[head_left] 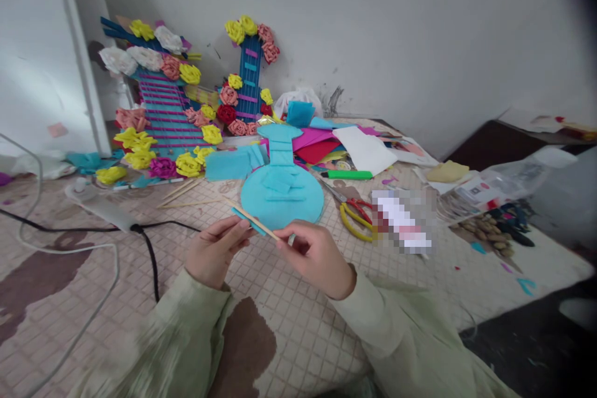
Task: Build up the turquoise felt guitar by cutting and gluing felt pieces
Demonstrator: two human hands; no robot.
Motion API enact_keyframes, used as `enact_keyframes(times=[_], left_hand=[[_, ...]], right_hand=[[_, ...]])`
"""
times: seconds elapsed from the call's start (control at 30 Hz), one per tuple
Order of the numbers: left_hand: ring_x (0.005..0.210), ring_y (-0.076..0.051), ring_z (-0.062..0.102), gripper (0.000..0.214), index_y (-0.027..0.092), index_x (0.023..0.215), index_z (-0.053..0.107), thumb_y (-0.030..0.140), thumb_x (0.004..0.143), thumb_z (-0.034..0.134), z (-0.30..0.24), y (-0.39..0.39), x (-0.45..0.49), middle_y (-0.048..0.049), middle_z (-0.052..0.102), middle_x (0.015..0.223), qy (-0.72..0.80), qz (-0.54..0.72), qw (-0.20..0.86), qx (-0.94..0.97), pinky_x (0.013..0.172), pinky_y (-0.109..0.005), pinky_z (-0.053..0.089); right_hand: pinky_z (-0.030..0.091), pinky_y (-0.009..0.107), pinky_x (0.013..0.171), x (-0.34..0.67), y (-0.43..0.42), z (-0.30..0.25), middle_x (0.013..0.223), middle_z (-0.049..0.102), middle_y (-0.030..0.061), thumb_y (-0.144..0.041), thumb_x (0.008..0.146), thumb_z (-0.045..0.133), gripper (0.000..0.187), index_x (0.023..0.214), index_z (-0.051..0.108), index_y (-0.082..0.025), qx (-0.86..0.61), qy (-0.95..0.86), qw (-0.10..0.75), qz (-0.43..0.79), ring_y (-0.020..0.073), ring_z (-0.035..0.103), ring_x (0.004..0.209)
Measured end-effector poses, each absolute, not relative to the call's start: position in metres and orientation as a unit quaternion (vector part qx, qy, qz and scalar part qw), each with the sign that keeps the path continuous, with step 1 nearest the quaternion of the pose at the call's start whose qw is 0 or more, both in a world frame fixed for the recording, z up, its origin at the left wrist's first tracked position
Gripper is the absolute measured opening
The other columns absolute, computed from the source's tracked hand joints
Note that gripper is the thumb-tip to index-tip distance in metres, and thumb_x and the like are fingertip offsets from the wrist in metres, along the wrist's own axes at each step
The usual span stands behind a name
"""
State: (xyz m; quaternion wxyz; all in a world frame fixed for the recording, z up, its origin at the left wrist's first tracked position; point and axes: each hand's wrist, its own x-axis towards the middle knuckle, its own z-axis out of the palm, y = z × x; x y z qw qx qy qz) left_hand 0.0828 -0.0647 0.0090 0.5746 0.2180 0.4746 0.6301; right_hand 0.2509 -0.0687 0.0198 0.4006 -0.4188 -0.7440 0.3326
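Note:
My left hand [215, 253] pinches a narrow strip of blue crepe paper [240, 216] against a thin wooden stick [255, 221]. The far end of that stick is between the thumb and fingers of my right hand [321, 257]. Both hands are closed, low over the table and side by side. Just beyond them lies a blue paper-covered cutout [310, 202] with a round body, a neck and a wider head, like a small guitar. Loose blue pieces and thin blue rolls rest on its body.
Two flower-decorated blue pieces [249, 74] lean on the back wall. More wooden sticks [180, 194] lie left of the cutout. Yellow-handled scissors [357, 222], a green marker [349, 175] and coloured paper sheets [366, 149] are to the right. A power strip [100, 205] with cords occupies the left.

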Motion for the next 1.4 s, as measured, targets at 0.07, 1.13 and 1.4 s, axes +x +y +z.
enact_keyframes(times=[0.07,1.13,1.4], left_hand=[[0.054,-0.015,0.066,0.025,0.016,0.059,0.068,0.019,0.039,0.083,0.0092,-0.0649,0.0833,-0.0008,0.070,0.056,0.477,0.630,0.574,0.216,0.048,-0.020,0.048],[0.055,-0.013,0.065,0.022,0.016,0.062,0.070,0.016,0.044,0.082,0.0087,-0.0651,0.0849,-0.0014,0.071,0.060,0.452,0.626,0.589,0.238,0.051,-0.021,0.050],[0.059,-0.012,0.067,0.029,0.019,0.066,0.072,0.022,0.040,0.085,0.0137,-0.0673,0.0858,-0.0009,0.073,0.066,0.396,0.649,0.605,0.238,0.056,-0.018,0.055]], right_hand=[[0.038,0.019,0.048,0.2509,-0.0686,0.0195,0.068,0.062,0.0003,-0.012,0.075,0.056,0.014,0.083,0.067,-0.016,-0.416,-0.745,0.404,0.329,0.0084,0.049,0.053],[0.040,0.022,0.051,0.2544,-0.0702,0.0191,0.081,0.059,0.0039,-0.013,0.082,0.052,0.015,0.089,0.065,-0.016,-0.384,-0.779,0.462,0.180,0.0085,0.049,0.056],[0.039,0.021,0.050,0.2526,-0.0738,0.0208,0.072,0.059,0.0011,-0.016,0.082,0.054,0.011,0.088,0.063,-0.015,-0.392,-0.750,0.458,0.270,0.0084,0.047,0.055]])
